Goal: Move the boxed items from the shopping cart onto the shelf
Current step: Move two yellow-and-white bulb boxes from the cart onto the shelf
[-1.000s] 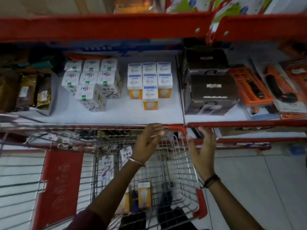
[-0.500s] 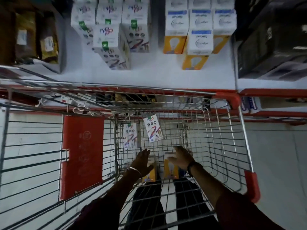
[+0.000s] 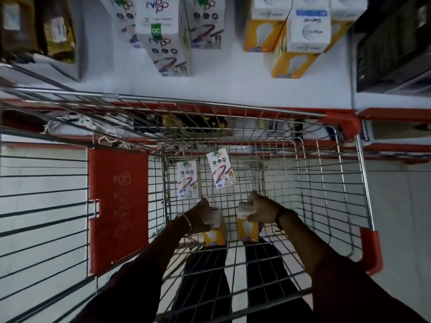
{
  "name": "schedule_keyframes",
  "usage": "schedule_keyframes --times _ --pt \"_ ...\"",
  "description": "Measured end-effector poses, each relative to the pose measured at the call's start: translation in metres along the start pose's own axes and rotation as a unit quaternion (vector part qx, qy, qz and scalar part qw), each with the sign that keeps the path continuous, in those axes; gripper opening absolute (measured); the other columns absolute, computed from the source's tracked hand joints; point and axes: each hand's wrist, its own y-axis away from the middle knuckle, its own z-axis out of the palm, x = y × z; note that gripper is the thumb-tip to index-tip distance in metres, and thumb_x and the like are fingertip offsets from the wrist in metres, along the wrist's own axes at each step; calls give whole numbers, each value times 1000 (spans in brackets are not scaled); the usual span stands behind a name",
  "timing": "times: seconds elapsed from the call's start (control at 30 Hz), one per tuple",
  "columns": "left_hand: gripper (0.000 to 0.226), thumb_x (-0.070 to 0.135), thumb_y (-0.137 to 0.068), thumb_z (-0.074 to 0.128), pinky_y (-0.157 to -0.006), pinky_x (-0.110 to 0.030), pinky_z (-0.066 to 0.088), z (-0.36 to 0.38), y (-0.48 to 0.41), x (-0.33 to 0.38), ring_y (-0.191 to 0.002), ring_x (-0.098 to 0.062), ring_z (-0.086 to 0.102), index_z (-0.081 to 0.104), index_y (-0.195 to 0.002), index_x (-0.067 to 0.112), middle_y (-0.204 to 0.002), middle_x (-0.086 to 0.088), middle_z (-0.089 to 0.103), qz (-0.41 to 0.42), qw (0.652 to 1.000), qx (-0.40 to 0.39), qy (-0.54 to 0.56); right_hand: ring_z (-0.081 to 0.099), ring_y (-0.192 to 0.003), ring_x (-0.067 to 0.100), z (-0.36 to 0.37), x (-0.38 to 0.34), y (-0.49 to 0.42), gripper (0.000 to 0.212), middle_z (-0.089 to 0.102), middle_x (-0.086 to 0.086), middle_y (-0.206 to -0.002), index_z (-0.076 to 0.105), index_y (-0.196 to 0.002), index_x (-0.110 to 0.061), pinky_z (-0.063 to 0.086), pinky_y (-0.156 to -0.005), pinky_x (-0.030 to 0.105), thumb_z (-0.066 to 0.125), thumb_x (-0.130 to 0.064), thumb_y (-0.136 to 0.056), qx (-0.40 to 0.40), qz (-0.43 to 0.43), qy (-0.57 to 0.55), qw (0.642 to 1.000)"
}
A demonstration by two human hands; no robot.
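Note:
Both my hands are down inside the wire shopping cart (image 3: 338, 187). My left hand (image 3: 199, 215) grips the white top of a yellow bulb box (image 3: 215, 235). My right hand (image 3: 258, 210) grips the top of a second yellow bulb box (image 3: 247, 230) just to its right. Both boxes stand upright on the cart floor. Two white boxes with colourful stripes (image 3: 189, 179) (image 3: 221, 171) lean further forward in the cart. On the white shelf (image 3: 221, 82) above stand matching white striped boxes (image 3: 166, 43) and yellow bulb boxes (image 3: 300, 43).
A red panel (image 3: 117, 206) hangs on the cart's left wall, and red corner guards (image 3: 370, 250) sit on its right rim. Dark boxes (image 3: 394, 43) fill the shelf's right end, brown packets (image 3: 39, 26) its left. The shelf's red edge (image 3: 394, 113) runs just beyond the cart rim.
My hands dropped from the cart's front rim down into the basket. They have now closed on the tops of the two yellow bulb boxes. The view has tilted downward.

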Motion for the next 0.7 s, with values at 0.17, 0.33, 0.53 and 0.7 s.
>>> schedule_keyframes --times 0.17,0.33,0.53,0.7 --pt "78 25 -72 72 -108 -40 38 -13 39 16 -126 -34 42 33 -135 0 -135 -22 42 82 994 75 -12 48 -115 29 -9 -14 38 65 43 10 -131 39 -131 -12 44 -91 35 72 -21 -75 70 -40 -14 997" --pt "72 47 -62 53 -91 -33 47 -33 80 53 -102 -25 49 52 -117 0 -108 -22 56 151 967 188 -85 48 -114 26 -29 -30 94 68 45 4 -127 43 -130 -16 47 -91 37 74 -24 -70 187 -70 3 980" --pt "78 42 -70 57 -100 -40 46 -74 140 114 -124 -30 44 34 -137 8 -140 -13 33 190 945 246 -98 51 -106 18 -78 -60 175 75 47 -3 -122 45 -128 -20 42 -81 26 79 -44 -65 297 -102 32 949" --pt "71 20 -72 71 -86 -30 48 -114 181 163 -110 -31 53 38 -134 5 -132 -15 41 239 905 330 -125 47 -109 17 -129 -85 238 74 42 -7 -121 47 -125 -21 43 -90 32 79 -42 -62 346 -118 64 929"
